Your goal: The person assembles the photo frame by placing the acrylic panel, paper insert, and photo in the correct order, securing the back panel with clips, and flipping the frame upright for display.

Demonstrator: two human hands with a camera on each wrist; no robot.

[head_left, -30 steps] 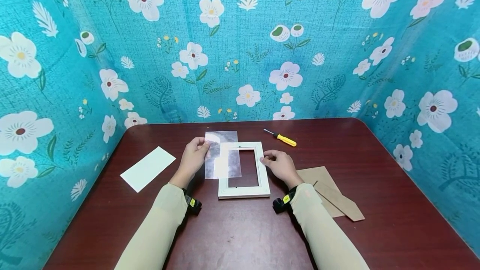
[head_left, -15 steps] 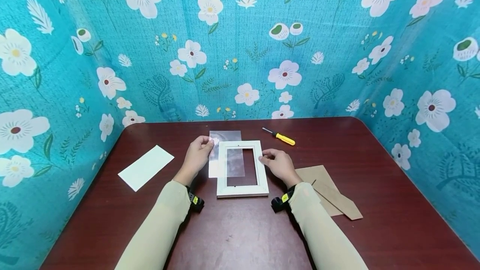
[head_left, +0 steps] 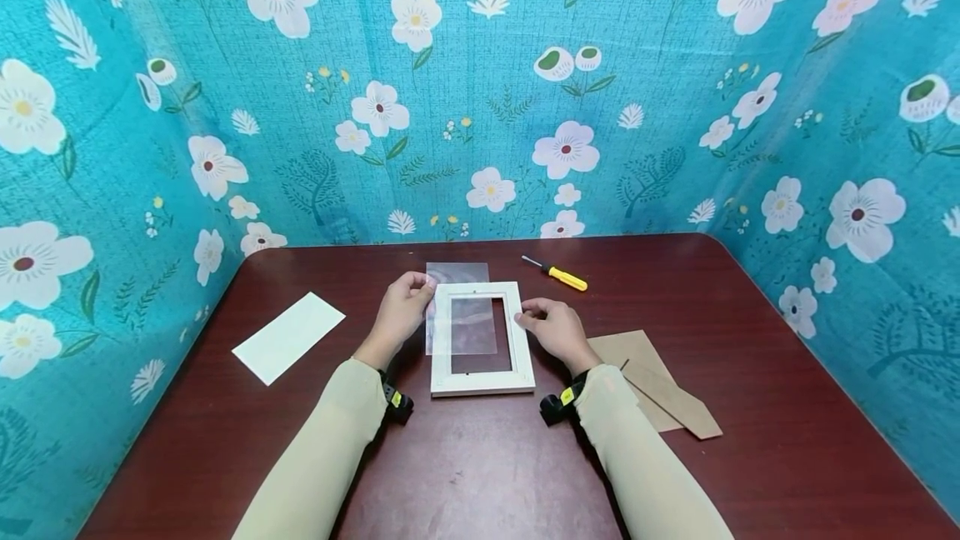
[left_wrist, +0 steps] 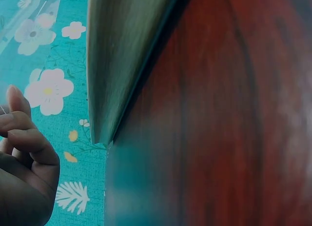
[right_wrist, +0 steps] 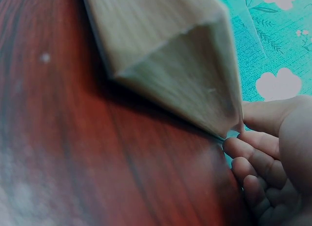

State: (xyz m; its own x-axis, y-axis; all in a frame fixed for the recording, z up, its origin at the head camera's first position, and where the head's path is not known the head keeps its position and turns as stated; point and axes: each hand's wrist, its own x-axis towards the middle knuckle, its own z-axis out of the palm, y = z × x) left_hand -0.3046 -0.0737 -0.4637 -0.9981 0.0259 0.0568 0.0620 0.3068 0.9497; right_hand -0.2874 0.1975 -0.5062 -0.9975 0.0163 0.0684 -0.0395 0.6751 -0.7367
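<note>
A white picture frame (head_left: pixel 483 383) lies on the table in the head view, and bare tabletop shows through its opening. My left hand (head_left: pixel 401 307) pinches the left edge of a clear plastic sheet (head_left: pixel 459 272), which overlaps the frame's left side and opening. The sheet's upper edge sticks out past the frame's top. My right hand (head_left: pixel 553 330) grips the frame's right side; in the right wrist view its thumb lies over the frame edge (right_wrist: pixel 180 74) and its fingers curl beneath. The left wrist view shows my left hand's (left_wrist: pixel 27 172) bent fingers beside the frame's side (left_wrist: pixel 117 55).
On the left lies a white rectangular card (head_left: pixel 288 337). A yellow-handled screwdriver (head_left: pixel 566 277) rests behind the frame, toward the right. Brown backing board (head_left: pixel 617 345) with an angled strip (head_left: pixel 675 398) lies beside my right forearm. A floral cloth (head_left: pixel 450 107) hangs behind the table.
My left hand has moved right with the clear sheet, so the sheet covers more of the frame's opening. The right hand still holds the frame, and the camera view has shifted slightly.
</note>
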